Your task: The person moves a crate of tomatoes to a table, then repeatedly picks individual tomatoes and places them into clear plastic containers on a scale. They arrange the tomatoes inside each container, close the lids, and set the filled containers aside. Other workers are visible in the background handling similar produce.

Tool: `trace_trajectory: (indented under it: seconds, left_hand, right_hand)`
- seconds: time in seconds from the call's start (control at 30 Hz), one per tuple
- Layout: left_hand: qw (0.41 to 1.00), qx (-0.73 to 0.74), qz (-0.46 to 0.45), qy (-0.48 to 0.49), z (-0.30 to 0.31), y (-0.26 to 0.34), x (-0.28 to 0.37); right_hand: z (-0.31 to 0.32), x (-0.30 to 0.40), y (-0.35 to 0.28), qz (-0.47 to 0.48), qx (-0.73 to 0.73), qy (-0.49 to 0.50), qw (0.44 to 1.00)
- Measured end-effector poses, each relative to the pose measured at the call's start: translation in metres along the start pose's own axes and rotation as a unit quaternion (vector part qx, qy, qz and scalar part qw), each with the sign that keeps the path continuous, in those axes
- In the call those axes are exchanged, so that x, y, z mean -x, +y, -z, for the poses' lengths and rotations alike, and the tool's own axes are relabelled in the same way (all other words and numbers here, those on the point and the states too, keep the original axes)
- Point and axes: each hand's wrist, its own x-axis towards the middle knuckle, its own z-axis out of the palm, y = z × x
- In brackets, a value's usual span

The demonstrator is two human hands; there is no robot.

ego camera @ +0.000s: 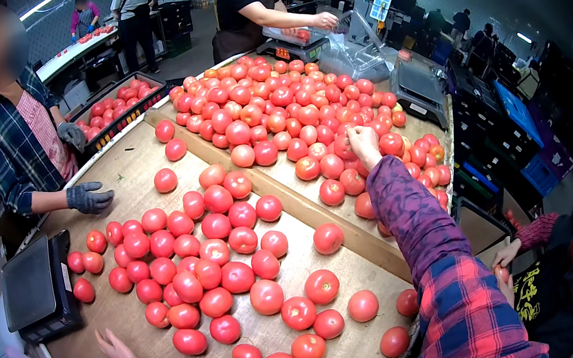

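Observation:
Tomatoes lie on a wooden sorting table (133, 160) split by a wooden divider (301, 199). My right hand (363, 143) reaches over the divider into the far pile of tomatoes (280, 96), its fingers against a tomato; whether they grip it cannot be told. My left hand (115, 350) is at the lower left, above the bare board, its fingers apart and nothing in it. Near it spreads a looser group of tomatoes (188, 286), just short of the divider. A bracelet circles my left wrist.
A digital scale (32, 287) stands at the left edge, another (419, 81) at the right. A black crate of tomatoes (119, 108) stands beyond the table. A co-worker's gloved hand (90, 198) is over the left side. Another person handles a clear plastic box (295, 33) at the back.

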Motion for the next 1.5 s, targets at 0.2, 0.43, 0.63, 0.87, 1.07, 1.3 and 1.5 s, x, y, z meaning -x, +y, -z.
trace_trajectory:
  seconds: [0.2,0.43,0.63,0.87,1.07,1.3,1.5]
  left_hand:
    - [0.997,0.025,0.035,-0.066,-0.006,-0.028,0.029]
    - [0.957,0.155,0.044,-0.24,-0.036,0.057,0.094]
    - [0.95,0.07,-0.007,-0.304,-0.026,0.057,0.111]
    - [0.95,0.108,0.063,-0.286,-0.008,0.026,0.092]
    - [0.941,0.053,0.122,-0.31,0.01,0.092,0.104]
    - [0.964,-0.015,-0.009,-0.264,0.001,0.098,0.1]
    - [0.946,0.039,-0.277,-0.165,0.108,0.285,0.133]
  right_hand:
    - [-0.003,-0.01,-0.013,-0.126,-0.263,0.092,0.952]
    - [-0.031,-0.006,-0.076,0.017,-0.17,0.125,0.977]
    - [-0.094,0.032,-0.172,0.022,-0.409,0.015,0.912]
    - [-0.114,0.124,-0.135,-0.148,-0.506,-0.261,0.808]
    - [-0.133,0.103,-0.117,-0.25,-0.66,-0.333,0.625]
    - [-0.15,0.095,-0.135,-0.11,-0.493,-0.288,0.813]
    - [-0.056,0.265,-0.269,0.126,-0.562,-0.32,0.753]
